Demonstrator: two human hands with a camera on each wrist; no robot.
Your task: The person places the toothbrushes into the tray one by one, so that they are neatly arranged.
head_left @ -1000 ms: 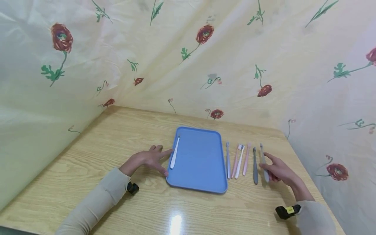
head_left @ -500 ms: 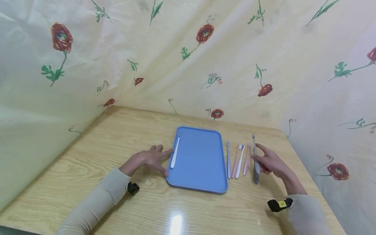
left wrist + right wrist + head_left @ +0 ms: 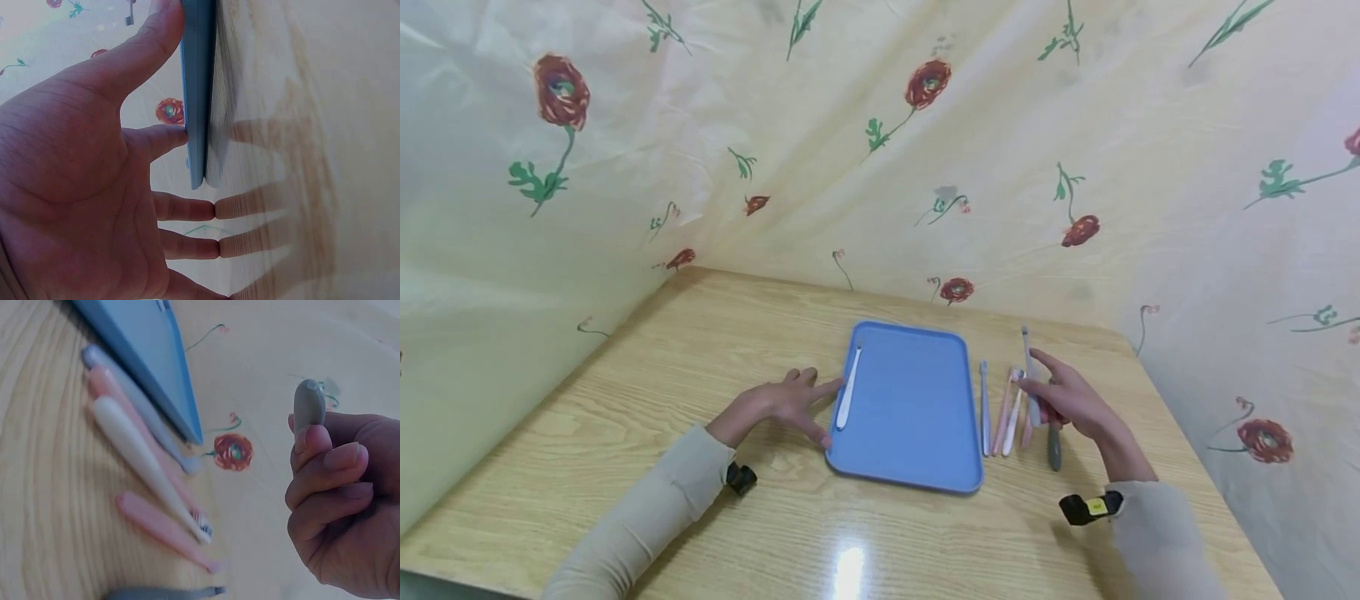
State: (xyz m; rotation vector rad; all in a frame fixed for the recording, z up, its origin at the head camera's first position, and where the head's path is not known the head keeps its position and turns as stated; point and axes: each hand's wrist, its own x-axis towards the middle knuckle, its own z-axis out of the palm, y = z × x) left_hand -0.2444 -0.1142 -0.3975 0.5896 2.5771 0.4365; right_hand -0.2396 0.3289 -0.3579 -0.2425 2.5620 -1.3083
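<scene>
My right hand [image 3: 1069,398] holds a light grey toothbrush [image 3: 308,403] off the table, its head end pointing away. The fingers curl round its handle in the right wrist view. Beneath and left of that hand lie a white toothbrush [image 3: 134,447], a pink toothbrush [image 3: 159,528] and another pink one beside them. My left hand [image 3: 788,408] is spread on the table at the left edge of a blue tray [image 3: 917,408]. Its thumb and index finger touch the tray's side. Inside the tray, along the left rim, lies a white toothbrush [image 3: 848,390].
A bluish toothbrush [image 3: 985,412] lies close to the tray's right edge. The dark grey toothbrush [image 3: 1055,450] is partly hidden by my right hand. Flowered cloth [image 3: 820,167] hangs behind and beside the wooden table [image 3: 752,533].
My right hand has lifted the light grey toothbrush and carried it left, over the dark grey one and toward the pink and white ones. The left hand and tray stay put.
</scene>
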